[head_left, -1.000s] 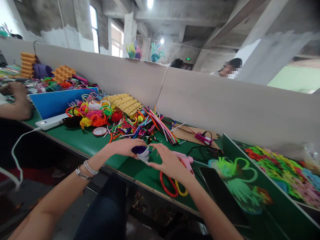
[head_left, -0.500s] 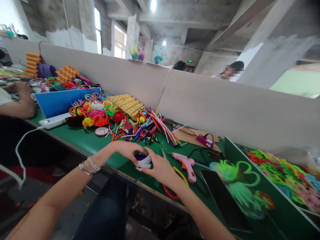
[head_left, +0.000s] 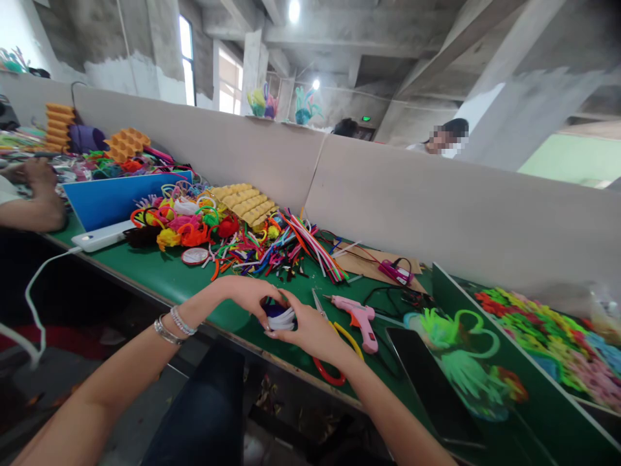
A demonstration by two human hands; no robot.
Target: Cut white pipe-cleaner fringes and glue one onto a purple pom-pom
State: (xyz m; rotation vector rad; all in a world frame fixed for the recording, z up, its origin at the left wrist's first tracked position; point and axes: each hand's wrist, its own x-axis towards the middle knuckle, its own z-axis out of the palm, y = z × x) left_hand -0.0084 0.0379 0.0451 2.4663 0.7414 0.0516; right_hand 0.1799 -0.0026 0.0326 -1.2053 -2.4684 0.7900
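A small round bundle of white and dark purple strands [head_left: 281, 319] is held between my two hands, just above the front edge of the green table [head_left: 160, 283]. My left hand [head_left: 251, 298], with bracelets at the wrist, curls round its left side. Around the right side my right hand [head_left: 310, 327] is wrapped, thumb and fingers pressing on it. The fingertips of both hands come close together over and under the bundle. Scissors with red and yellow handles [head_left: 345, 340] lie beside my right hand, partly behind it.
A pink glue gun [head_left: 359, 317] and black phone [head_left: 429, 388] lie to the right, near green fuzzy pieces [head_left: 473, 378]. Colourful stems [head_left: 315, 246] are heaped behind my hands. A power strip [head_left: 104, 236] sits left; another person's arm [head_left: 39, 200] rests beyond.
The whole view has shifted slightly, so the table things appear a little further left. Both hands still hold the bundle in nearly the same pose.
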